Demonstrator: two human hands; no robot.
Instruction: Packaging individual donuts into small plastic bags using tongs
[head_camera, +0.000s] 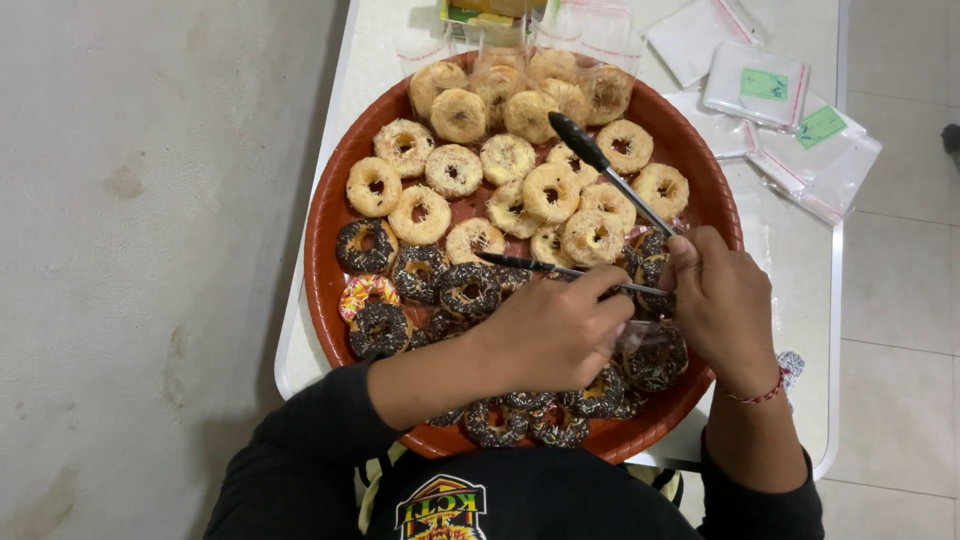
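Head view: our right hand (722, 300) clenches tongs (600, 170), long axis running up-left; left hand (550, 330) pinches a clear bag (640, 335) just beside.

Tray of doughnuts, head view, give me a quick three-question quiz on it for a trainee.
1. True or false: the tongs are open, with one arm over the plain doughnuts.
2. Which kind of doughnut lies nearest the person? A. plain B. chocolate with sprinkles C. pink
3. Fill in: clear bags lie on the white table, on the tray's ____ side.

Key:
1. True. The right hand grips the tongs where the arms meet; the left hand touches the lower arm.
2. B.
3. Right.
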